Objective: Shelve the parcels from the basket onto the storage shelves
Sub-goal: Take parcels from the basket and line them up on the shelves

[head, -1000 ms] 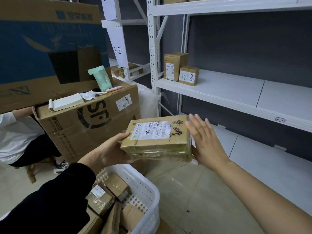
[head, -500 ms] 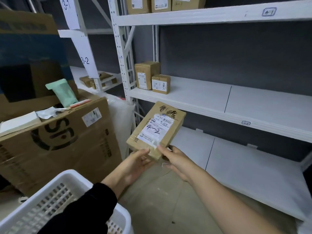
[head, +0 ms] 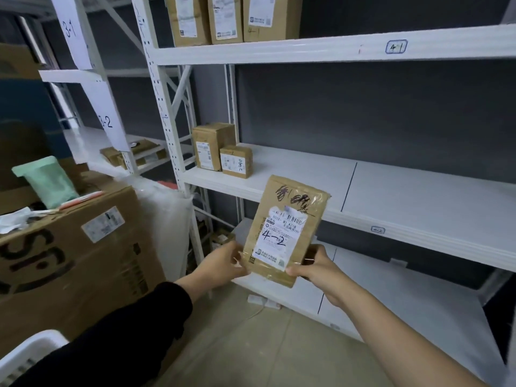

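I hold a flat brown parcel upright in front of the white shelving; its label reads "4-2" in handwriting. My left hand grips its lower left edge and my right hand grips its lower right corner, thumb on the front. Behind it runs the middle shelf tagged 4-2, with two small brown boxes standing at its left end. The shelf above is tagged 4-1 and carries three tall parcels. A corner of the white basket shows at the bottom left.
A large SF cardboard box stands on the left with a green pouch and papers on top. A neighbouring rack marked 3-1 and 3-2 holds a few parcels. The bottom shelf sits low above the tiled floor.
The view has swung up and right, away from the basket and toward the shelves. The parcel has gone from lying flat to standing upright, and both hands have shifted to its lower edge.
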